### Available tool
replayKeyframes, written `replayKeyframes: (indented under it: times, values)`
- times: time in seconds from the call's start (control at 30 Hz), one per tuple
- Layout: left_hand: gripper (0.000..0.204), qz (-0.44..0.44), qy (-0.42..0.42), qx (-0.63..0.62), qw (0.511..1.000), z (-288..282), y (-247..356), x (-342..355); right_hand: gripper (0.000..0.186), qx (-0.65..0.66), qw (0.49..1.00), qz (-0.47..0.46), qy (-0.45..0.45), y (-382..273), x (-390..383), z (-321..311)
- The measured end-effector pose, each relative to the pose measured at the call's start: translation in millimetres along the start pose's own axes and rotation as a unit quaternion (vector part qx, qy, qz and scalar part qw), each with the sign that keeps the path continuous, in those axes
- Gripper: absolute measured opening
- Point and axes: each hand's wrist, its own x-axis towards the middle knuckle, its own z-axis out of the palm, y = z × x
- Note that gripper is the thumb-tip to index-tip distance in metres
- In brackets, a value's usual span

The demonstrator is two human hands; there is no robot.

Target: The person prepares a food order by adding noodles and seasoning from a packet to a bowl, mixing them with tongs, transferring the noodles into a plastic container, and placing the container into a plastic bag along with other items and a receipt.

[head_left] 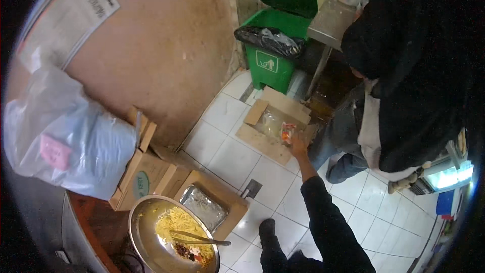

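My right hand (297, 144) reaches down to the open cardboard box (260, 141) on the tiled floor, its fingers closed on a red and orange packet (288, 130). A clear plastic bag (273, 120) with pale yellow contents lies in the box beside the packet. At the lower left a steel bowl (143, 237) holds yellow noodles (173, 220), some dark and reddish bits, and utensils (202, 238). What bears the bowl is hidden. My left hand is not in view.
A co-worker in dark clothes (399, 96) stands close on the right. An open green bin (268, 71) and steel table (331, 20) stand beyond the box. Cardboard boxes (146, 169), a large plastic bag (86, 131) and a foil-like tray (204, 207) are at left, along the wall (151, 45).
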Motion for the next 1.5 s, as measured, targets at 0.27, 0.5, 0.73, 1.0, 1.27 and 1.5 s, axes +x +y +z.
replayKeyframes:
  times: [0.27, 0.5, 0.73, 1.0, 1.27, 1.5]
  values:
    - [0.063, 0.009, -0.099, 0.030, 0.995, 71.5, 69.6, 0.3, 0.064, 0.069, 0.983, 0.027, -0.168, 55.2, -126.1, 5.6]
    - [0.061, 0.089, -0.172, 0.001, 0.981, 63.6, 133.7, -98.3, 0.051, 0.008, 0.937, 0.139, -0.322, 37.6, -408.4, -218.6]
    - [0.058, 0.072, -0.306, -0.015, 0.949, 70.0, 141.8, -203.9, 0.056, 0.606, 0.736, 0.291, -0.076, -59.8, -542.2, -586.7]
    - [0.064, -0.043, -0.457, 0.100, 0.883, 69.5, 155.0, -161.4, 0.072, 0.381, 0.806, -0.022, -0.453, -342.5, -443.3, -719.2]
    - [0.071, -0.020, -0.623, 0.188, 0.759, 124.9, 160.9, -129.7, 0.058, 0.410, 0.847, -0.189, -0.281, -426.0, -402.4, -637.3]
    - [0.064, -0.144, -0.695, 0.239, 0.663, 179.8, 159.5, -166.4, 0.062, 0.619, 0.742, -0.244, -0.085, -495.5, -422.5, -692.4]
